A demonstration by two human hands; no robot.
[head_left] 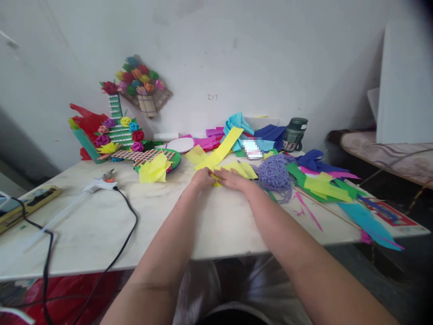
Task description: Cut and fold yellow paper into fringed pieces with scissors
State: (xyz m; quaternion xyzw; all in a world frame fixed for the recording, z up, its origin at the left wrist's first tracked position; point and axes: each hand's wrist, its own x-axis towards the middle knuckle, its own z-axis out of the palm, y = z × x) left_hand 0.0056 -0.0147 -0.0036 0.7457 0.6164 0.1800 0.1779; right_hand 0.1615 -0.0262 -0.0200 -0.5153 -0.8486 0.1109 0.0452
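Observation:
My left hand (202,177) rests on the table with its fingers closed on a small piece of yellow crepe paper (215,181). Beside it, my right hand (231,178) lies with fingers stretched out flat, touching the same yellow paper. Just behind both hands, a long yellow crepe paper strip (221,151) slants up toward the wall. More yellow pieces (248,170) lie by my right fingertips. To the right sits a tangled heap of purple yarn (275,172).
A glue gun (101,183) with a black cord and a power strip (30,205) occupy the left. Paper-flower crafts (118,131) stand behind them. Toward the back right is a dark bottle (295,134). Coloured paper and a thin stick (326,206) lie at the right.

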